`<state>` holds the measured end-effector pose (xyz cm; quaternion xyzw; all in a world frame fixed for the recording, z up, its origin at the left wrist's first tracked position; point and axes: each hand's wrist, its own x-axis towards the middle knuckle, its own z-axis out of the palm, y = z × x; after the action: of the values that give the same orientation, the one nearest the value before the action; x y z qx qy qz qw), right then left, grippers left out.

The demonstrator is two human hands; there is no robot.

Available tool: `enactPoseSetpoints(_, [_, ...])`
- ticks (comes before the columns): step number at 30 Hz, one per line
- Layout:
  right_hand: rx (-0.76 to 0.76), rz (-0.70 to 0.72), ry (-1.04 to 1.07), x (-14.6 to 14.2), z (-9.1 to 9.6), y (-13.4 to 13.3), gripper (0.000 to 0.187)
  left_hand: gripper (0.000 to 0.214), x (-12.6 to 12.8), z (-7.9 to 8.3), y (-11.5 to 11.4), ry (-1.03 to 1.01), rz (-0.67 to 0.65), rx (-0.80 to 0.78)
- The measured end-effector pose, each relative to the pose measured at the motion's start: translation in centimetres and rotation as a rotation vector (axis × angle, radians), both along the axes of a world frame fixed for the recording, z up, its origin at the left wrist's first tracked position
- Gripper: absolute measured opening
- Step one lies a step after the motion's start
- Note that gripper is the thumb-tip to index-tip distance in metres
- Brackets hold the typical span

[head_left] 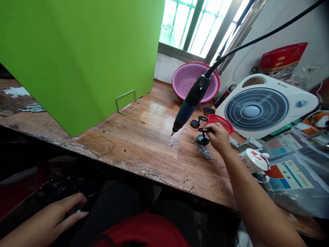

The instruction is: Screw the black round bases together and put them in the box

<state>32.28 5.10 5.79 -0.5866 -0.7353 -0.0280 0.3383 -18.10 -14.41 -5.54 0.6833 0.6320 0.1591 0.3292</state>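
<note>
My right hand (218,138) is closed on the ring-shaped top of a black stand (203,139) with a round base. The base is at a heap of small silver screws (204,152) on the wooden table. A second black ring-topped stand (195,123) is just behind it. My left hand (64,214) is low at the left, below the table edge, over a dark container of shiny black pieces (68,183). Its thumb and forefinger are apart; the other fingers are hidden. An electric screwdriver (189,104) hangs from its cable, bit down, left of my right hand.
A large green panel (102,58) stands at the left, beside a bent wire bracket (128,102). Pink basin (190,80), red basket (220,122), white fan (264,106), lidded cup (254,160) and clear plastic boxes (293,171) crowd the back and right. The table edge (144,171) runs across the front.
</note>
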Motion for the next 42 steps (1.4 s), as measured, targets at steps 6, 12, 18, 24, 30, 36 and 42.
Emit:
enactPoseSetpoints(6, [-0.164,0.450,0.487,-9.0,-1.4,-8.9,0.010,0.049,9.1,4.6,3.1,-0.158,-0.205,0.264])
enactPoseSetpoints(12, [-0.239,0.658,0.570,-13.4,-3.0,-13.8,0.022,0.040,18.3,5.0,4.9,-0.299,-0.392,0.446])
enactPoseSetpoints(18, [-0.215,0.197,0.250,-4.5,-4.8,-12.9,0.018,0.030,20.4,4.7,6.6,-0.227,-0.321,0.475])
enactPoseSetpoints(24, [-0.194,-0.186,-0.123,3.4,-6.6,-10.5,0.013,0.024,20.7,5.7,8.0,-0.300,-0.423,0.420])
enactPoseSetpoints(30, [-0.237,-0.183,-0.093,1.5,-6.2,-10.4,0.018,0.016,21.7,5.8,7.7,-0.329,-0.376,0.378])
enactPoseSetpoints(36, [-0.379,0.223,0.328,-7.2,-6.1,-12.7,0.015,0.024,22.6,5.6,6.6,-0.361,-0.271,0.386])
enactPoseSetpoints(42, [-0.437,0.360,0.427,-9.1,-6.4,-13.3,0.015,0.018,22.6,5.5,6.6,-0.394,-0.281,0.384])
